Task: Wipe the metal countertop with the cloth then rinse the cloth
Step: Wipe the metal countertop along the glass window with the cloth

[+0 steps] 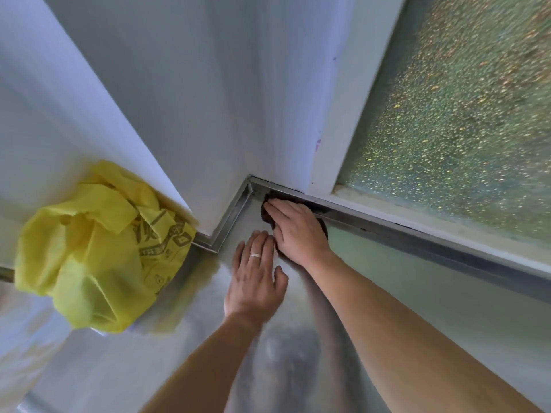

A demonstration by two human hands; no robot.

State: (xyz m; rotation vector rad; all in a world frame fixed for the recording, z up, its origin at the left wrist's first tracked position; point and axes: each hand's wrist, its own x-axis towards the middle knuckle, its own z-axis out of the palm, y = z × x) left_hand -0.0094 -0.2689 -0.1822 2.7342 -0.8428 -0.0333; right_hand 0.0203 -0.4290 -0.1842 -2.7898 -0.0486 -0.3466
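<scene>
A dark brown cloth [266, 214] lies in the far corner of the shiny metal countertop [387, 281], mostly hidden under my right hand [298, 231]. That hand presses flat on the cloth with straight fingers, right against the raised metal rim [387, 231] below the window. My left hand [256, 275], wearing a ring, rests flat on the bare metal just beside and in front of the right hand, fingers straight and holding nothing.
A crumpled yellow plastic bag [98, 248] with printed characters sits on the counter at the left. White walls [185, 99] form a stepped corner behind the hands. A frosted window [462, 129] in a white frame runs along the right.
</scene>
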